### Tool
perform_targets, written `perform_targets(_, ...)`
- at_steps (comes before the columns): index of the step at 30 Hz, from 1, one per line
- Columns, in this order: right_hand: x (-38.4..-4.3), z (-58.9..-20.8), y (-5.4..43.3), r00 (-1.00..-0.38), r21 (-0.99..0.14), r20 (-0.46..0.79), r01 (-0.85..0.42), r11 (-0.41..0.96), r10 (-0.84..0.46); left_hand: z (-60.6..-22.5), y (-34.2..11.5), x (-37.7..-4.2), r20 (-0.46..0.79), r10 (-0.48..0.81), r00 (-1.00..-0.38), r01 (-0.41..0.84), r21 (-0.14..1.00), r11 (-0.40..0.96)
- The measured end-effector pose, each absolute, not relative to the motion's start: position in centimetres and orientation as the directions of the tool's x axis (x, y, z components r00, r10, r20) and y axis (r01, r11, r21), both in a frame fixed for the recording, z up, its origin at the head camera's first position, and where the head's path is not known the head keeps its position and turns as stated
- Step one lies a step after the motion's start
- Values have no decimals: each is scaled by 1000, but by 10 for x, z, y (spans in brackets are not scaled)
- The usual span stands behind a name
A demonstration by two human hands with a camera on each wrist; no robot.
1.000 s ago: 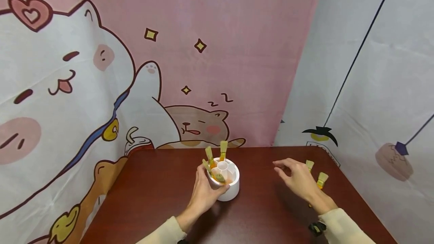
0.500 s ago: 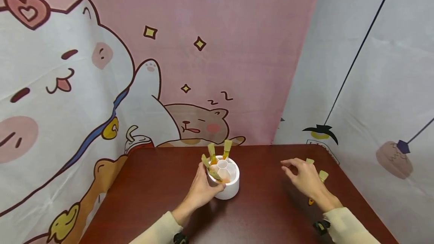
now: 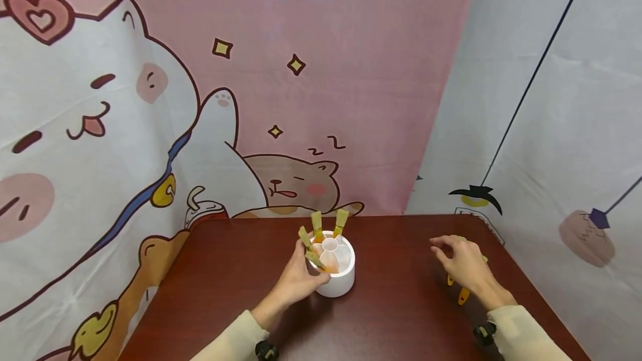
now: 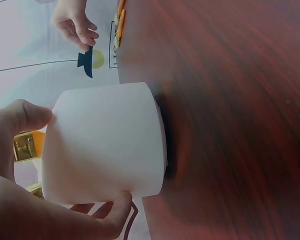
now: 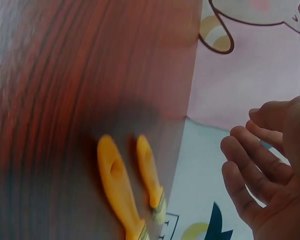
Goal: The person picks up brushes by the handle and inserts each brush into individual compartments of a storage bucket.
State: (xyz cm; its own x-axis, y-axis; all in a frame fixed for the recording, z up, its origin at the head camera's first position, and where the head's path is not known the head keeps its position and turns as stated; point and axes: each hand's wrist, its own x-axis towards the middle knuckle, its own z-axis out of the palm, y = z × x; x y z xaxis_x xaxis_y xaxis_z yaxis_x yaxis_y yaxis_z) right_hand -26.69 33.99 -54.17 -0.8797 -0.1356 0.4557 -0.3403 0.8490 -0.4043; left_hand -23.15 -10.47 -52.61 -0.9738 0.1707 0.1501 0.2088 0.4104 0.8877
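Observation:
My left hand (image 3: 297,282) grips a white round holder (image 3: 343,283) from its left side, thumb toward the front. Compartments ring a small central cup inside it. Several brushes with pale bristles (image 3: 341,218) and orange handles stand tilted in it, bristles up. The left wrist view shows the holder's smooth wall (image 4: 105,142) between thumb and fingers, with dark shadow along its bottom edge. My right hand (image 3: 465,265) hovers at the right, fingers loosely bent, holding nothing. Under it, two orange-handled brushes lie on the table, a nearer brush (image 5: 117,182) and a farther brush (image 5: 149,172).
The dark red-brown wooden table (image 3: 225,283) ends at a pink cartoon cloth (image 3: 381,99) behind and a pale cloth (image 3: 557,127) on the right. Dark straps with small devices (image 3: 267,350) sit on both wrists.
The holder has turned clockwise in my left hand: its back brushes shifted right, the front one left. My right hand moved right, over the two lying brushes.

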Motion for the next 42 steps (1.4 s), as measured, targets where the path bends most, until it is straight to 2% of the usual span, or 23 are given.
perform_targets(8, -272, -544, 365, -933, -424, 348, -244, 872, -92, -525, -103, -228, 153, 152, -977, 203, 890, 409)
perform_targets(17, -275, -546, 392, -982, -443, 148, 40, 895, 117, -531, -91, -213, 210, 1, -978, 187, 869, 458)
perform_targets(23, -280, -546, 399, -981, -459, 44, 150, 876, 191, -533, -82, -213, 223, -70, -972, 167, 871, 462)
perform_targets(42, -297, -563, 393, -965, -482, -43, 247, 841, 259, -534, -77, -217, 208, -85, -974, 140, 857, 495)
